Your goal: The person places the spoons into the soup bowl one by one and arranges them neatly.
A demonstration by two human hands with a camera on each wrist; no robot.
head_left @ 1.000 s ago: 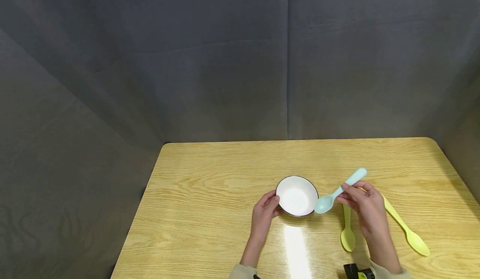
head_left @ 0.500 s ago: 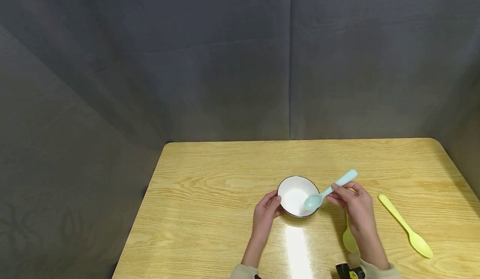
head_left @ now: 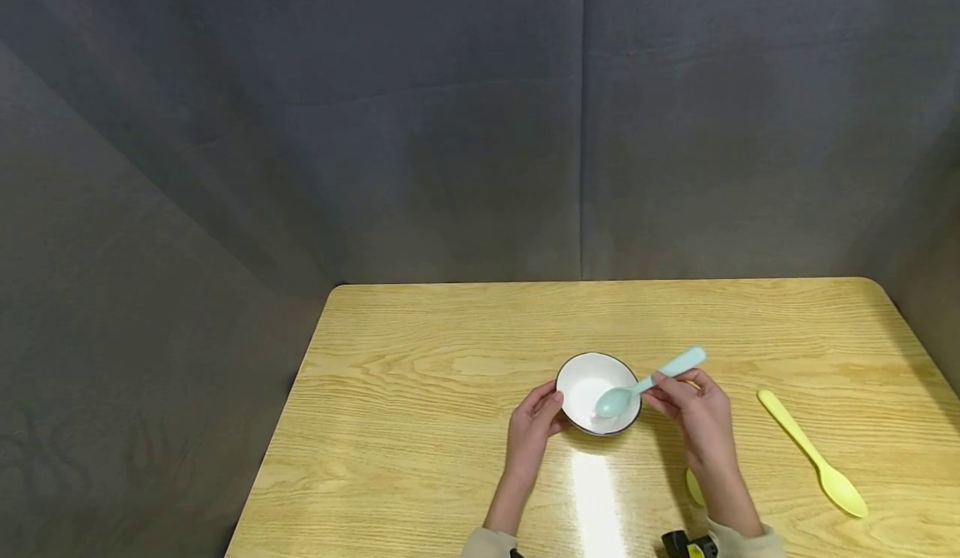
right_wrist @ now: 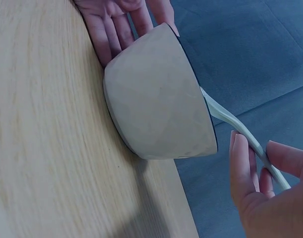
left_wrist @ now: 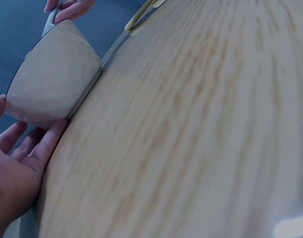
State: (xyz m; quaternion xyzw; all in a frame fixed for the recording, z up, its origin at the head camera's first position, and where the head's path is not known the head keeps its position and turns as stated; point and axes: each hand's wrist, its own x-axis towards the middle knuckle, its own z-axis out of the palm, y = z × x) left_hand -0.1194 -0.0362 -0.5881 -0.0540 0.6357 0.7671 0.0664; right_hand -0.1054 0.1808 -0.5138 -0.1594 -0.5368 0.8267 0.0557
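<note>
A white bowl (head_left: 587, 377) with a dark rim stands on the wooden table in the head view. My left hand (head_left: 528, 433) holds it at its left side, thumb at the rim and fingers against the lower wall, as the left wrist view shows. My right hand (head_left: 699, 416) pinches the handle of a light blue spoon (head_left: 678, 363). The spoon's head is inside the bowl, over the near right part; whether it touches the bottom I cannot tell. In the right wrist view the spoon's handle (right_wrist: 230, 119) slants over the rim of the bowl (right_wrist: 156, 94).
A yellow spoon (head_left: 806, 445) lies on the table (head_left: 405, 425) to the right. Another yellow spoon (head_left: 694, 488) is mostly hidden beneath my right hand and wrist. Dark grey cloth (head_left: 450, 125) hangs behind the table and at its sides.
My right hand has moved left and slightly down with the light blue spoon, bringing its head from beside the rim into the bowl. The left hand and bowl have hardly moved.
</note>
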